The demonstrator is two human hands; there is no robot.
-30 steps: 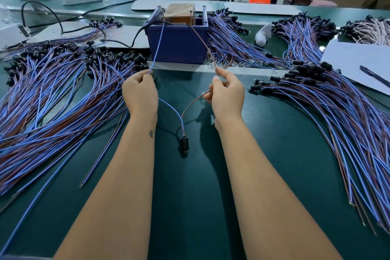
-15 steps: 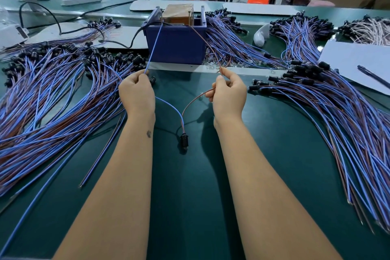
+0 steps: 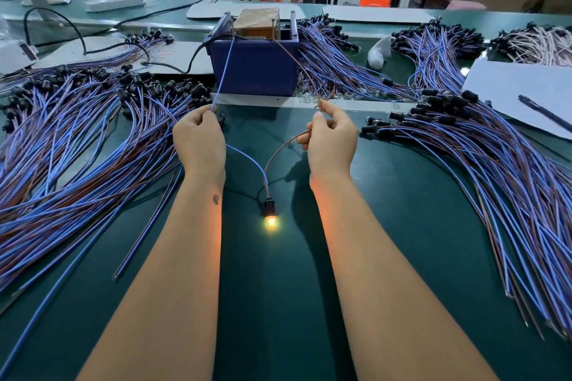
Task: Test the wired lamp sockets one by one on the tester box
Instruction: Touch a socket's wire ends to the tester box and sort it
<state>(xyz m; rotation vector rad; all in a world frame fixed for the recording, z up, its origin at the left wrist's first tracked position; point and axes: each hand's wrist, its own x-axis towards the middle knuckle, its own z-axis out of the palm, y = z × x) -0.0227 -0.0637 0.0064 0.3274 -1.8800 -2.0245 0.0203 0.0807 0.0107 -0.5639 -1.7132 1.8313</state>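
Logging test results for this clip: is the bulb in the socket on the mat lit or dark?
Lit. The bulb below the black socket glows yellow-orange and casts orange light on both forearms.

The tester box stands at the back centre of the desk. One socket lies in front of it, between the left hand and right hand. Socket bundles lie left and right; paper lies far right
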